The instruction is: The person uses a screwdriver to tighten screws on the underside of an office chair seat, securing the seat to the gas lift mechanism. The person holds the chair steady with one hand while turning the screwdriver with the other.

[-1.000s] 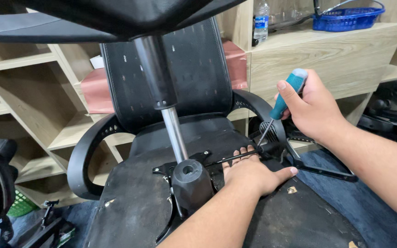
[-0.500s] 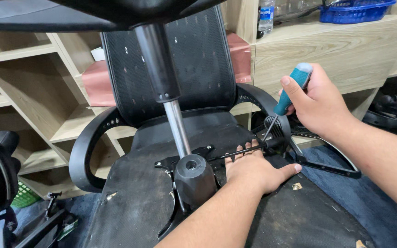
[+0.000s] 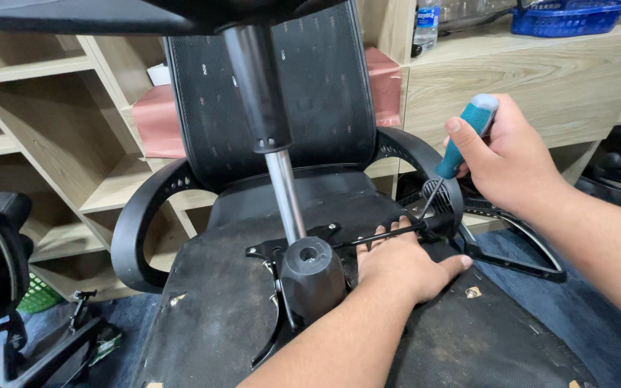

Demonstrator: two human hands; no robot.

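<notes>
While the left hand [image 3: 404, 267] lies flat, pinning the seat [image 3: 210, 316], the right hand [image 3: 515, 162], clamped on the screwdriver [image 3: 461, 147], should hold the tip square and press firmly.

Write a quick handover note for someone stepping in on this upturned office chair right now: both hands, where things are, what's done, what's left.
Right hand: grips a teal-handled screwdriver, tip angled down by the right armrest.
Left hand: flat on the seat underside, fingers against the thin lever rod.
Chair lies upside down; black mechanism and gas cylinder still mounted.
Done: cannot tell which screws are out.
Left: likely the fastening at the screwdriver tip.
</notes>
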